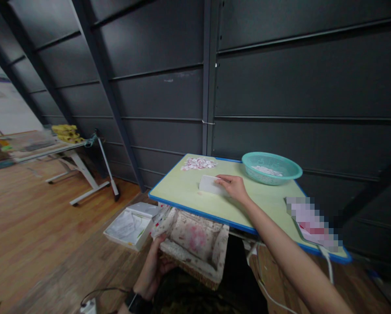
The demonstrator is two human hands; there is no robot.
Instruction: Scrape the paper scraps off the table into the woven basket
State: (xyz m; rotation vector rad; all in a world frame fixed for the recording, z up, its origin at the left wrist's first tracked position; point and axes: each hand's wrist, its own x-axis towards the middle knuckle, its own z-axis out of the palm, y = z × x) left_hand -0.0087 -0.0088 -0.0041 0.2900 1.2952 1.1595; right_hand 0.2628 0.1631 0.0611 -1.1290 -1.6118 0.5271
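1. On the table (178, 183), mid-surface: card (209, 185), white, apparently stood on its long edge. Clock directions run from it.
2. Right hand (233, 187): fingers clamped on the card's right end, probably to leave its left part uncovered.
3. Left hand (154, 269): thumb and fingers clamped on the basket (193, 235), 6 to 7 o'clock, mouth upward beside the near edge; likely steadied there.
4. Chips (198, 163): heap, 11 o'clock, apart from the card.
5. Bowl (288, 175): 2 o'clock; its wall likely contains the white bits (266, 170).
6. Box (146, 233): 8 o'clock, below the table.
7. Room: tabletop towards 9; blue edging at 6; the bowl limits travel towards 2.
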